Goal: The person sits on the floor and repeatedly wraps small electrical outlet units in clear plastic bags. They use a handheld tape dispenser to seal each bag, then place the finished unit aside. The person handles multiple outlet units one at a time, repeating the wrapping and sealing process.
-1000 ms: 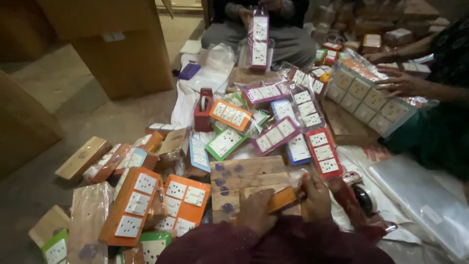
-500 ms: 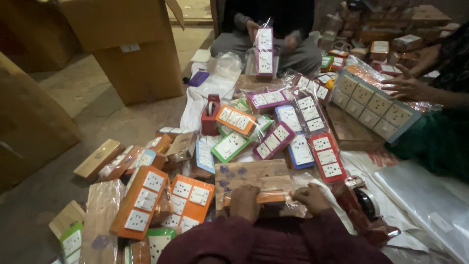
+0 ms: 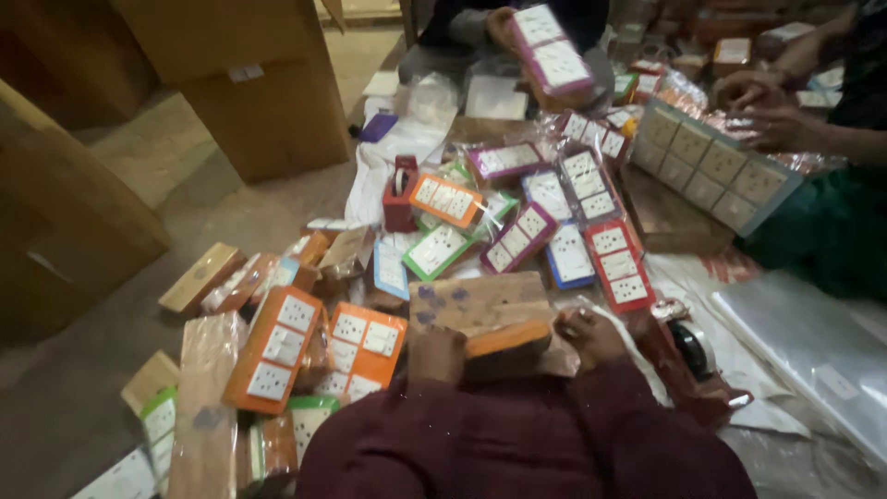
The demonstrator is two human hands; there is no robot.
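A person in dark maroon sleeves is sitting on the floor [image 3: 120,305], looking down at both hands close to the lap. The left hand [image 3: 436,353] and the right hand [image 3: 591,334] are each gripping one end of a narrow orange-edged box [image 3: 506,338], fingers curled closed around it, holding it level just above the knees. The picture is blurred, so finer detail of the fingers cannot be told.

Directly beyond the box, a brown cardboard piece [image 3: 480,302] with dark smudges is lying flat, touching the held box's far side. Around it, many flat packs of white switch plates are lying scattered on the floor: orange-framed packs [image 3: 365,342] to the left, a red-framed pack [image 3: 617,263] to the right, a purple-framed pack [image 3: 519,237] and a green-framed pack [image 3: 436,249] farther away. A dark tape dispenser [image 3: 688,356] is sitting just right of the right hand.

Near the far edge, another person's hand is raising a purple-framed pack [image 3: 552,51]. At the right edge, a third person's hands [image 3: 762,106] are resting on a long tray of switch plates [image 3: 707,166]. Large cardboard cartons [image 3: 249,83] are standing at the far left.
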